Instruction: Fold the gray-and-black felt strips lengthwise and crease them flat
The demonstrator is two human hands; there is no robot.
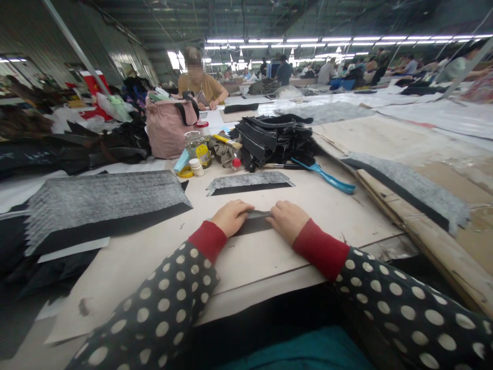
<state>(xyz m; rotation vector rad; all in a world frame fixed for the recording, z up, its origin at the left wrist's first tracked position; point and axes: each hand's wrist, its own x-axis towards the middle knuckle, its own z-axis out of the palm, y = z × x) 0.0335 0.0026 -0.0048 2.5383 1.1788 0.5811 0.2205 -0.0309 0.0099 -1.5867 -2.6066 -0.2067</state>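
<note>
Head view: we are holding 1 dark strip (256, 225) midway along the near side of the bench (254, 262), a little in from its edge. Our left hand (231, 217) is pinching the strip's left end with bunched fingers; our right hand (288, 221) is closing bent fingers on the right end, though the thumbs are partly hiding. A greyish layer is curving up along the far side, so we seem to be folding or aligning that edge. Any next move is calling for level ends and even finger pressure. Farther in, grey-faced strips (246, 181) are lying just beyond our hands, while a larger grey stack (103, 198) is spreading toward the bench's left edge.
</note>
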